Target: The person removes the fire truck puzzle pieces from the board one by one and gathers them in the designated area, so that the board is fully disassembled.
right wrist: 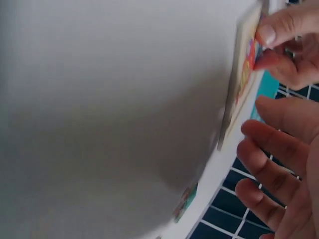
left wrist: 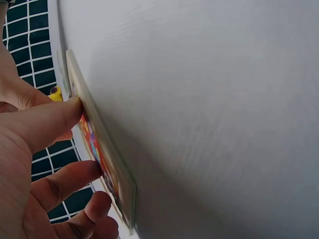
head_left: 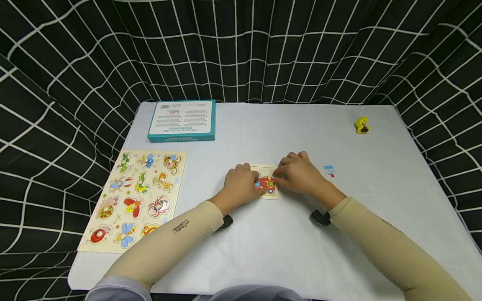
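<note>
A small square wooden car puzzle (head_left: pixel 268 195) lies on the white table between my two hands, its red vehicle picture (head_left: pixel 266 184) partly covered by fingers. My left hand (head_left: pixel 242 184) holds the puzzle at its left side, with thumb and bent fingertips on its face. In the left wrist view, the thumb of the left hand (left wrist: pixel 35 129) is near the puzzle's edge. My right hand (head_left: pixel 301 173) is close by the right edge. Its loosely bent fingers (right wrist: pixel 271 144) hold nothing in the right wrist view. Just beyond it lies a small blue-and-white piece (head_left: pixel 329 170) with a red part.
A large insect peg puzzle (head_left: pixel 148 184) lies at the left, partly under my left forearm. A teal-and-white box (head_left: pixel 182 121) sits at the back left. A small yellow object (head_left: pixel 362 125) stands at the back right. Black netted-pattern cloth (head_left: pixel 241 54) surrounds the table.
</note>
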A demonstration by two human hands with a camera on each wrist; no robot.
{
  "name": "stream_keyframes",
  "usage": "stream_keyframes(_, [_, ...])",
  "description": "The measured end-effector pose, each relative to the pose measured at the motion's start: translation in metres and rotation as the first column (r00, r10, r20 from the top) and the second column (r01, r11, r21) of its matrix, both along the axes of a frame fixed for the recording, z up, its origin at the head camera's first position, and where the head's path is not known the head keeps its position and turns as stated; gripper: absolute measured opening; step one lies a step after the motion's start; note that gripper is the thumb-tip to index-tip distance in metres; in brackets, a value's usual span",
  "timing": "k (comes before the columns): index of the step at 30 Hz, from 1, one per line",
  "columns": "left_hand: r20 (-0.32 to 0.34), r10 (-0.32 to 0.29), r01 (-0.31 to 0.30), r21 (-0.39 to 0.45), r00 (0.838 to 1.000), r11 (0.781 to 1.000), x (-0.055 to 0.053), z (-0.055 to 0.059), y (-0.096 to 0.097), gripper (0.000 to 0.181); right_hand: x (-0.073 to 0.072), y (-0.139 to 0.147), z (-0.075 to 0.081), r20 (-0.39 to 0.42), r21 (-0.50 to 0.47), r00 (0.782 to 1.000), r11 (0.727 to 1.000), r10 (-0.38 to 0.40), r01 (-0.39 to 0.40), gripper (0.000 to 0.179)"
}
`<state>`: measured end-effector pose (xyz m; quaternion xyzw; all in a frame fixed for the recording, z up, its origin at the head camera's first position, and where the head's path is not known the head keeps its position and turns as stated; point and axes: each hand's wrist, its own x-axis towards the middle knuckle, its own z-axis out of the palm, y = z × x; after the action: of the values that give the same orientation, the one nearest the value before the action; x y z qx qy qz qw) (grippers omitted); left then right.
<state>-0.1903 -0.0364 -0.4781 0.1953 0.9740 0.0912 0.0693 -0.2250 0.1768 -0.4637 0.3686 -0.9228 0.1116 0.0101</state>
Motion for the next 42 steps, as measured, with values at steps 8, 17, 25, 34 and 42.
stream_keyframes(8, [0.015, 0.022, -0.022, 0.011, 1.0, 1.0, 0.0, -0.002, 0.001, 0.046, 0.009, -0.005, -0.007, 0.027, 0.005, 0.999, 1.0, -0.028, 0.028, 0.014])
stream_keyframes(17, [0.023, 0.028, -0.029, 0.045, 0.999, 0.999, 0.0, -0.006, 0.0, 0.05, 0.01, -0.003, -0.008, 0.086, -0.007, 0.992, 0.995, -0.094, 0.095, 0.017])
stream_keyframes(25, [0.036, 0.036, -0.038, 0.039, 0.999, 0.999, 0.002, -0.004, 0.0, 0.049, 0.013, -0.004, -0.013, 0.047, -0.01, 0.996, 0.997, -0.081, 0.082, 0.022])
stream_keyframes(34, [0.029, 0.038, -0.039, 0.041, 0.999, 0.998, 0.002, -0.005, 0.0, 0.049, 0.012, -0.008, -0.011, 0.182, -0.066, 0.977, 0.99, -0.114, 0.128, 0.026])
stream_keyframes(42, [0.019, 0.041, -0.042, 0.06, 0.999, 0.997, 0.002, -0.006, 0.0, 0.042, 0.013, -0.011, -0.008, 0.227, -0.101, 0.966, 0.984, -0.124, 0.15, 0.02])
